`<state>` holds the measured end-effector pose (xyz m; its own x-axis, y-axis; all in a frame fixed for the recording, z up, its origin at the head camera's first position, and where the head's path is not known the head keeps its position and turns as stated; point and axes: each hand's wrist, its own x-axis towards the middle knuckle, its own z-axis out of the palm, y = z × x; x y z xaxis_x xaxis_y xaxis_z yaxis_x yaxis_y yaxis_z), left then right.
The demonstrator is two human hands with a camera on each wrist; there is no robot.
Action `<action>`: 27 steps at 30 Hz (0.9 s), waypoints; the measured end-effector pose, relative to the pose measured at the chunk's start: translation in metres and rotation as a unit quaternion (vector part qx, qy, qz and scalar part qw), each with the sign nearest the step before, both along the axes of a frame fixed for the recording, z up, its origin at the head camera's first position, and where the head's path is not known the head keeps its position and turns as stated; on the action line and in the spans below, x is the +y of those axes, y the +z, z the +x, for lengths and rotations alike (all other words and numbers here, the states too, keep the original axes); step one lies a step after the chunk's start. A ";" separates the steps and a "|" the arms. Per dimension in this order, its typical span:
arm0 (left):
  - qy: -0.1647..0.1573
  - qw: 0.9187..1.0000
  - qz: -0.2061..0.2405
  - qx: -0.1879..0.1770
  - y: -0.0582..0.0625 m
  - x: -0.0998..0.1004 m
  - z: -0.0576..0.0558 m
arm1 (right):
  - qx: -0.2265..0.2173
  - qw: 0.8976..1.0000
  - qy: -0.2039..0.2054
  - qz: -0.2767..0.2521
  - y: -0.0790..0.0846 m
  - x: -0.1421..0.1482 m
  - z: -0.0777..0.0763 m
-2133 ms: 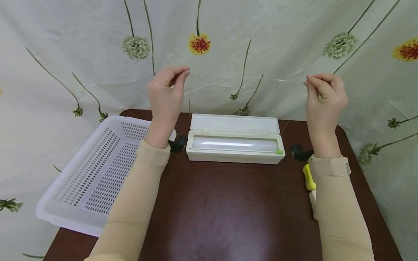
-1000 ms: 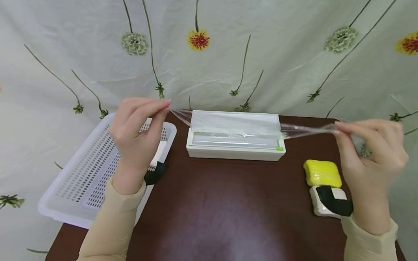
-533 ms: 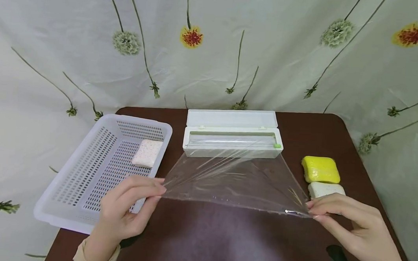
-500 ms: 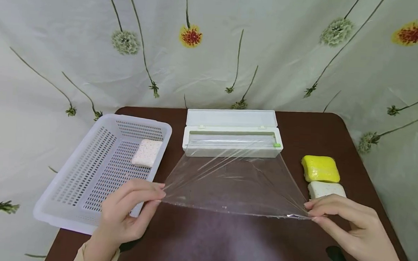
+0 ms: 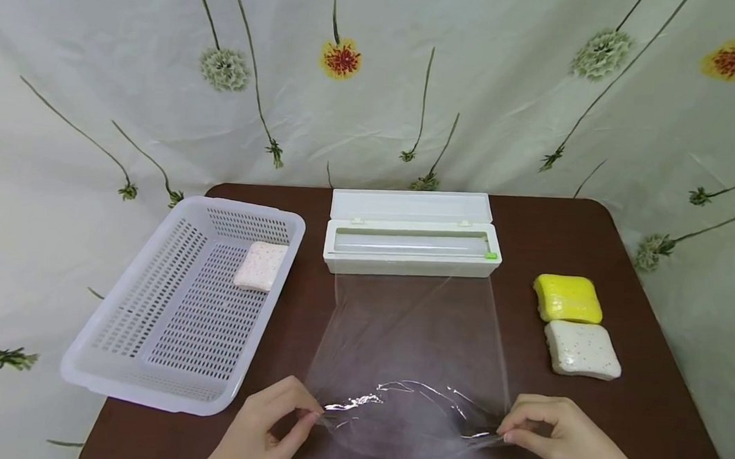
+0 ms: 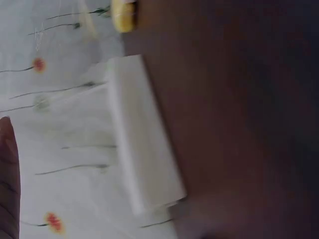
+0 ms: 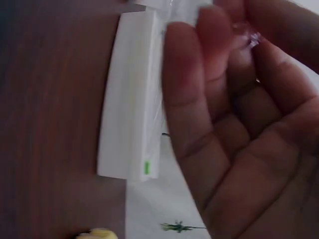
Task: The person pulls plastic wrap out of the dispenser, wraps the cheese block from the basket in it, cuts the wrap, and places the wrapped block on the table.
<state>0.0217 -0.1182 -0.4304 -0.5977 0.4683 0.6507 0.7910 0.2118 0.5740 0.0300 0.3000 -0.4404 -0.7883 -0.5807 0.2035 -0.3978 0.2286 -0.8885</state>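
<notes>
A sheet of clear plastic wrap [image 5: 417, 350] stretches from the white dispenser box [image 5: 412, 266] toward the near side of the table. My left hand [image 5: 270, 425] pinches its near left corner between thumb and fingers. At the near right corner my right hand [image 5: 562, 434] pinches the film the same way. The box lid [image 5: 412, 206] is raised, and a film roll [image 5: 410, 244] lies inside. In the right wrist view, crumpled film [image 7: 254, 40] shows by the fingertips. The left wrist view is blurred, with only part of a finger [image 6: 9, 174] at its edge.
To the left stands a white perforated basket [image 5: 76, 360] holding a pale speckled soap-like bar [image 5: 261, 266]. On the right lie a yellow wrapped bar [image 5: 567, 298] and a white speckled bar [image 5: 582, 349]. A flowered curtain [image 5: 494, 77] hangs behind the dark table [image 5: 651, 411].
Both hands, pinching the film, have come down from above the box and toward the table's near side. The sheet now extends farther out and hangs lower; the white bar at right is uncovered.
</notes>
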 end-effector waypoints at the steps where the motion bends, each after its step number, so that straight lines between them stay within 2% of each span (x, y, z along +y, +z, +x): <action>1: 0.008 1.000 -0.019 -0.017 -0.008 -0.001 0.004 | -0.020 1.000 0.003 0.012 -0.003 -0.001 0.001; 3: 0.027 0.997 -0.059 -0.051 -0.022 -0.003 0.011 | -0.046 0.998 0.005 0.034 -0.010 -0.002 0.002; 7: 0.060 0.985 -0.112 -0.113 -0.045 -0.004 0.022 | -0.054 0.996 -0.003 0.070 -0.028 -0.006 0.004; 9: 0.069 0.981 -0.118 -0.134 -0.055 -0.004 0.024 | -0.047 0.995 -0.010 0.086 -0.038 -0.007 0.004; 12: 0.076 0.977 -0.114 -0.161 -0.069 -0.004 0.025 | -0.061 0.993 -0.014 0.105 -0.050 -0.007 0.005; 14: 0.073 0.976 -0.105 -0.179 -0.077 -0.005 0.024 | -0.084 0.989 -0.017 0.119 -0.057 -0.007 0.003; 18: 0.078 0.967 -0.105 -0.220 -0.090 -0.008 0.024 | -0.125 0.979 -0.038 0.155 -0.066 -0.007 0.000; 20: 0.087 0.962 -0.118 -0.230 -0.094 -0.009 0.024 | -0.134 0.975 -0.050 0.169 -0.071 -0.007 0.000; 22: 0.100 0.960 -0.137 -0.224 -0.096 -0.010 0.024 | -0.130 0.975 -0.057 0.173 -0.075 -0.008 0.000; 27: 0.128 0.955 -0.194 -0.186 -0.095 -0.012 0.024 | -0.135 0.975 -0.057 0.169 -0.084 -0.010 0.002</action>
